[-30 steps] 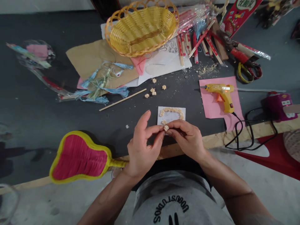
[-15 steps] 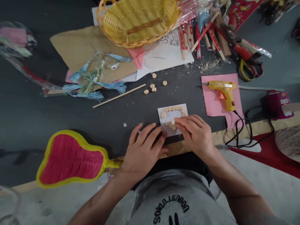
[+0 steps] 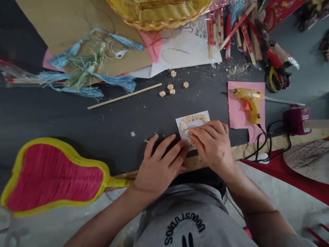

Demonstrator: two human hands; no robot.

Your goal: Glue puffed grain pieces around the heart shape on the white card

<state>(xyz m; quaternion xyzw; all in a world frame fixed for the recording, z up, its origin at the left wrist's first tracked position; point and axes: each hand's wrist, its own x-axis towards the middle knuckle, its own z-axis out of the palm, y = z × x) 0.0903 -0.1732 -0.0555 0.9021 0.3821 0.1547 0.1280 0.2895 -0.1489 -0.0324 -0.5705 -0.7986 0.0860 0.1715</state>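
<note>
A small white card with an arch of little beige flower beads lies near the front edge of the dark table. My right hand rests on the card's lower part, fingertips pressing on beads at its left side. My left hand lies flat on the table just left of the card, fingers spread and touching its lower left corner. Several loose beige beads lie farther back. A yellow glue gun sits on pink paper to the right.
A red fan with yellow rim lies at the front left. A thin wooden stick, blue tassels, brown paper and a yellow wicker basket lie behind. Scissors, red sticks and a black cable are at the right.
A second ago both hands held one bead above the card. My right hand has set it down on the card and presses there; my left hand has dropped flat onto the table.
</note>
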